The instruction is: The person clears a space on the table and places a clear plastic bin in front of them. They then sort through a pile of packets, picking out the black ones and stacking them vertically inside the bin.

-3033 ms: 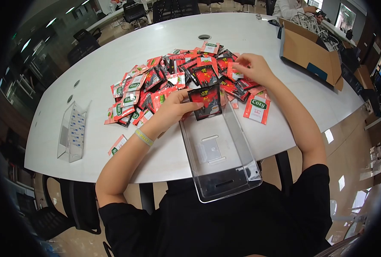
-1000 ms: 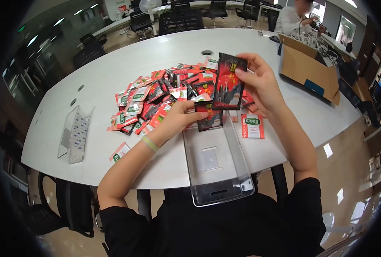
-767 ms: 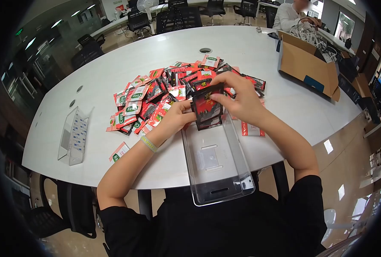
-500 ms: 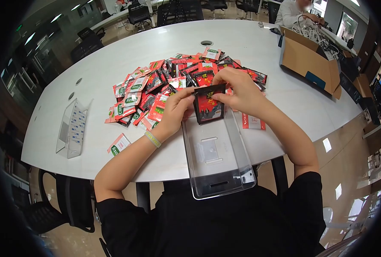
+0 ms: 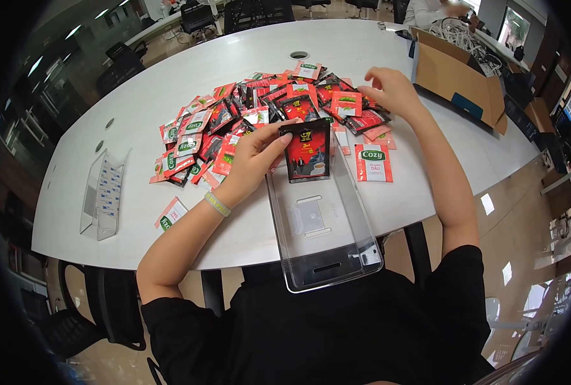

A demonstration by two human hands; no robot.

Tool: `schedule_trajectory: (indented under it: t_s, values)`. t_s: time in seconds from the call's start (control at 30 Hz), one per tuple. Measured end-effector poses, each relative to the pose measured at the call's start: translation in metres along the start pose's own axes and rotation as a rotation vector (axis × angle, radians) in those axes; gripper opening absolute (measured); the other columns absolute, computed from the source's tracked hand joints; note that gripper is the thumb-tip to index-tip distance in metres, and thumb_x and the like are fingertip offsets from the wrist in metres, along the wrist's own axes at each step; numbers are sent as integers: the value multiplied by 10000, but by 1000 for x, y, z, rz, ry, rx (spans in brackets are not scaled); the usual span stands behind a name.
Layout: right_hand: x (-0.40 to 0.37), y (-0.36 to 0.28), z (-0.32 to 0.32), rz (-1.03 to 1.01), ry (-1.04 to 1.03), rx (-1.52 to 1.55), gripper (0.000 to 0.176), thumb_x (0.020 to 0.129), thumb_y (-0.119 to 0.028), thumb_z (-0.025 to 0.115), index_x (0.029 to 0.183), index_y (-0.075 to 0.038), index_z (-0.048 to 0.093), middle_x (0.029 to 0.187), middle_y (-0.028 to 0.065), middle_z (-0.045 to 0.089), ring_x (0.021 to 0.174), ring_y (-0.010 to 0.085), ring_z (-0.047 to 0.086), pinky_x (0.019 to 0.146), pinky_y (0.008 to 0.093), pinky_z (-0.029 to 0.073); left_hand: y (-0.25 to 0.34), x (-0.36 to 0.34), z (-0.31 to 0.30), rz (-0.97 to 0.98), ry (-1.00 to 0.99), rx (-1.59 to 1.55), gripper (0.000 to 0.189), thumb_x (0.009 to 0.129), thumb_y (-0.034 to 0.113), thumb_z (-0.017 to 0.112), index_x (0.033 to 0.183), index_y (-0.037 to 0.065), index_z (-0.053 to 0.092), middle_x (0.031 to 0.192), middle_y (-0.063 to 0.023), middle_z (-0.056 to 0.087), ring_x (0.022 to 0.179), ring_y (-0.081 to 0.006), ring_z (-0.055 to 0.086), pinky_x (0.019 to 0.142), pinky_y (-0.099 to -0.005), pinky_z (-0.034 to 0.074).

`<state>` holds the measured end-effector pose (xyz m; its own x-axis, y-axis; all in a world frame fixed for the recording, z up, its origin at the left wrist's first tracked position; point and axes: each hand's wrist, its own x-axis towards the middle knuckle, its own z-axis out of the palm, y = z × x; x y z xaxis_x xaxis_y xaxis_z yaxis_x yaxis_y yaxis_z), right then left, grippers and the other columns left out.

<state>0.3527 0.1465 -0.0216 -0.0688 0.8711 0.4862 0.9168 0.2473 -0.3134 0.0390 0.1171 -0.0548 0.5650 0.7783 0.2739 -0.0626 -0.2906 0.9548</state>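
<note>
Between the thumb and fingers of my left hand [image 5: 260, 152] is a red and black coffee sachet [image 5: 308, 154], held upright over the far end of a clear plastic box [image 5: 279, 221]. My right hand [image 5: 391, 92] is raised at the right edge of the sachet pile, fingers apart and slightly curled, holding nothing. The pile [image 5: 199, 123] mixes black-red coffee sachets with pink-and-white Cozy tea sachets. Just below the right hand, a single Cozy sachet [image 5: 373, 163] lies flat beside the box.
A second clear plastic holder [image 5: 109, 199] stands at the left of the white table [image 5: 247, 247]. One Cozy sachet [image 5: 170, 213] lies near my left forearm. An open cardboard box [image 5: 455, 74] with white cables [image 5: 458, 35] stands at the back right, near a seated person [image 5: 426, 11].
My right hand has let go of the coffee sachet and moved right and up, away from it. The left hand alone still holds the sachet. The view has shifted slightly.
</note>
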Motion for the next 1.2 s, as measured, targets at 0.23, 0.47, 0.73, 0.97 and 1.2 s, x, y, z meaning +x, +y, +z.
schedule_trajectory:
  t_s: [0.23,0.47,0.73,0.97,1.2]
  values:
    - [-6,0,-14,15,-413,62,542,605,-398,798,973,-24,662,799,118,644,721,224,611,657,311,479,5,1,4,-54,22,-3,319,880,172,585,1177,53,582,629,57,462,516,-15,381,447,-188,296]
    - [-12,-35,1,-93,-576,-206,332,628,-298,723,726,12,655,636,159,604,610,276,591,593,356,464,2,4,1,-102,-8,-2,190,882,217,598,790,51,608,545,63,419,478,-12,344,434,-200,255]
    - [-9,-31,-27,-125,-203,111,200,729,-156,603,791,25,658,611,86,598,559,140,554,521,270,436,0,2,3,-69,52,-2,254,893,234,585,719,49,582,522,59,397,464,-16,334,424,-208,241]
    - [-8,-36,-28,-2,-79,645,197,857,-174,577,893,14,628,684,24,612,595,69,546,536,186,431,-1,1,3,-52,91,34,342,900,244,577,621,50,539,506,48,407,456,-21,335,415,-216,237]
    - [-7,-51,-21,24,-47,1330,236,932,-218,509,1033,-4,509,925,88,607,708,161,648,634,240,547,1,1,3,-44,82,64,364,904,254,568,606,51,522,499,40,420,454,-22,355,415,-214,256]
